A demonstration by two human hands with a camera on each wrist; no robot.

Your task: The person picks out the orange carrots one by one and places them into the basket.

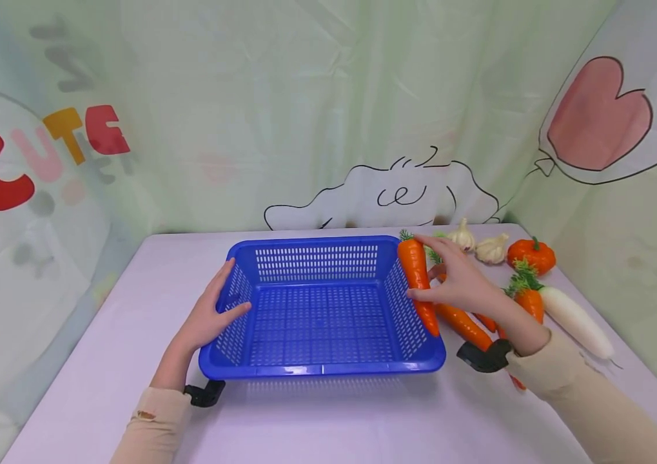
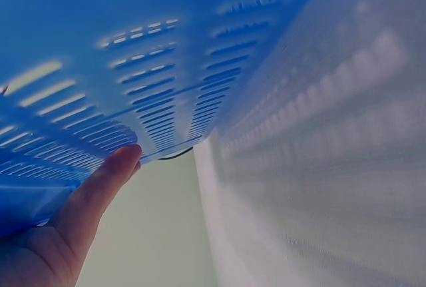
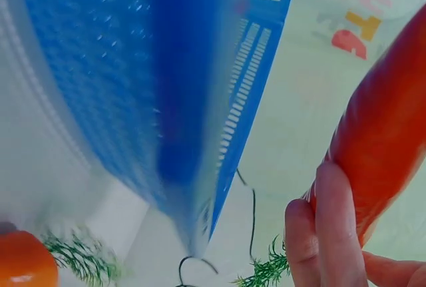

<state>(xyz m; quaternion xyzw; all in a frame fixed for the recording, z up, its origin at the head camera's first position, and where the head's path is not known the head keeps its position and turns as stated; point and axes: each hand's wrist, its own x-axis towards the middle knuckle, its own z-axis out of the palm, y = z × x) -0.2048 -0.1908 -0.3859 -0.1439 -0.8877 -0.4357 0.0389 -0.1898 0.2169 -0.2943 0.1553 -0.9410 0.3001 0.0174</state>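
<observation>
In the head view, a blue plastic basket (image 1: 322, 370) with slotted walls stands on the table, its inside bare. My left hand (image 1: 203, 322) holds its left side, thumb over the rim and fingers along the outer wall; the left wrist view shows a finger (image 2: 100, 184) against the slots. Between thumb and fingers, my right hand (image 1: 458, 274) grips an orange carrot (image 1: 415, 267) with a green top, over the basket's right rim. The right wrist view shows the fingers (image 3: 336, 217) around this carrot (image 3: 386, 120), apart from the basket wall (image 3: 100, 54).
Right of the basket, more carrots (image 1: 464, 325) lie partly under my right arm. Behind them are garlic bulbs (image 1: 492, 249) and an orange pumpkin (image 1: 531, 255). A white radish (image 1: 578, 322) lies at the far right. A printed curtain (image 1: 305, 116) hangs behind the table.
</observation>
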